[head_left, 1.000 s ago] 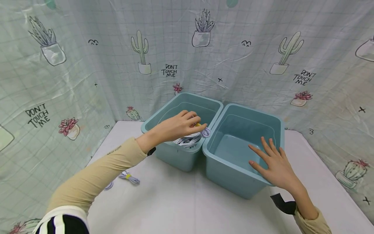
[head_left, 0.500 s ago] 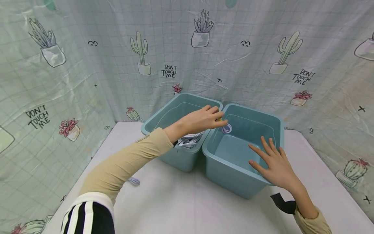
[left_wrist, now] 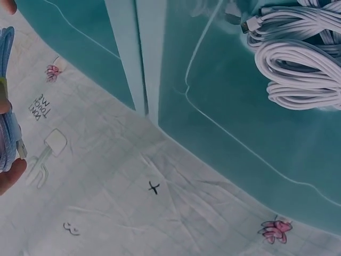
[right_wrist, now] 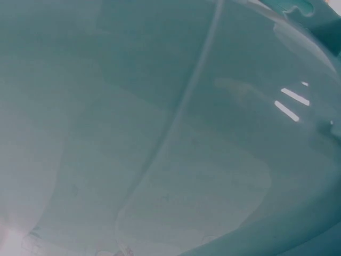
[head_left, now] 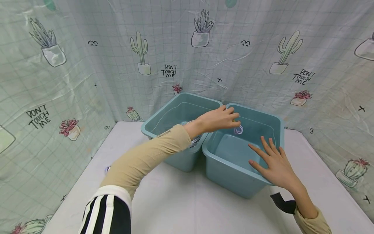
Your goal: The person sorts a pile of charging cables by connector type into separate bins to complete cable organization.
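Note:
In the head view my left hand (head_left: 219, 119) is over the near-left part of the right bin (head_left: 277, 122), gripping a coiled lavender USB cable (head_left: 238, 130) that hangs below its fingertips. The left wrist view shows this cable (left_wrist: 7, 130) with a yellow band and a metal plug, between the fingers at the left edge. My right hand (head_left: 276, 167) lies with fingers spread over the front right rim of the right bin. White coiled cables (left_wrist: 301, 69) are piled inside the left bin (head_left: 163, 113), mostly hidden by my left arm in the head view.
Both teal bins stand side by side on a white table (head_left: 175, 201). A bit of another lavender cable (head_left: 107, 169) shows beside my left sleeve. A cactus-printed curtain (head_left: 181, 55) closes off the back and sides.
My left hand has moved right with the cable, from above the left bin to over the right bin. The right hand has stayed in place.

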{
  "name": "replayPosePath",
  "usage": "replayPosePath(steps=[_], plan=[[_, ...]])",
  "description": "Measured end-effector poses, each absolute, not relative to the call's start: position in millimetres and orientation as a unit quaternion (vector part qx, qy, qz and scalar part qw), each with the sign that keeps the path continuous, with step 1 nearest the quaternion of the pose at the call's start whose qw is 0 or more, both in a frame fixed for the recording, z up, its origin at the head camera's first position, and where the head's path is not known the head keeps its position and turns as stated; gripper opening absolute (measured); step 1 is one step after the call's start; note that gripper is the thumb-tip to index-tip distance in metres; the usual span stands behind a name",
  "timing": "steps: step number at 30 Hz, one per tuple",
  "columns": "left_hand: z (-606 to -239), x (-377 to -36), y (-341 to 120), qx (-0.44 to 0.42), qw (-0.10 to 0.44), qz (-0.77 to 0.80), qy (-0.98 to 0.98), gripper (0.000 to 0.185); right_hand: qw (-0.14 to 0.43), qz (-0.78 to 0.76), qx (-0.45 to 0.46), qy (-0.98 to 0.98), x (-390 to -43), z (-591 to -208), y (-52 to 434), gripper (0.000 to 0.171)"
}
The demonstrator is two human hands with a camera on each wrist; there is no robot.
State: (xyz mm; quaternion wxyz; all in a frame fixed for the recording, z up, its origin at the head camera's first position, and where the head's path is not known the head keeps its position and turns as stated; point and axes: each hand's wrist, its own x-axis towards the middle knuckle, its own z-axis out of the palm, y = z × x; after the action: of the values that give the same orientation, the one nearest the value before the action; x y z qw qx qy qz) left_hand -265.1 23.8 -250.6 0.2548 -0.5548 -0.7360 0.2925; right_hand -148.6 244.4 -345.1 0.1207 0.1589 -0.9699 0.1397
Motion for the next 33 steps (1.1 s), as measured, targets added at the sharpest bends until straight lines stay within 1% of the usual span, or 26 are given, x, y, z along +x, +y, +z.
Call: replayPosePath(steps=[11, 18, 24, 26, 33], plan=[[-259, -271, 36, -0.557, 0.265, 0.293, -0.731, 0.03, 0.117, 0.141, 0.16, -0.97, -149, -345, 244, 0.057], [-258, -271, 33, -0.553, 0.248, 0.287, -0.742, 0.028, 0.111, 0.138, 0.154, -0.972, -149, -344, 245, 0.059], [-253, -267, 18, -0.546, 0.23, 0.266, -0.76, 0.028, 0.11, 0.138, 0.154, -0.972, -151, -345, 244, 0.058], [-251, -265, 10, -0.544, 0.235, 0.257, -0.763, 0.027, 0.111, 0.138, 0.154, -0.972, -151, -345, 245, 0.058], [-254, -261, -26, -0.537, 0.284, 0.217, -0.764, 0.024, 0.116, 0.143, 0.158, -0.97, -151, -346, 245, 0.058]])
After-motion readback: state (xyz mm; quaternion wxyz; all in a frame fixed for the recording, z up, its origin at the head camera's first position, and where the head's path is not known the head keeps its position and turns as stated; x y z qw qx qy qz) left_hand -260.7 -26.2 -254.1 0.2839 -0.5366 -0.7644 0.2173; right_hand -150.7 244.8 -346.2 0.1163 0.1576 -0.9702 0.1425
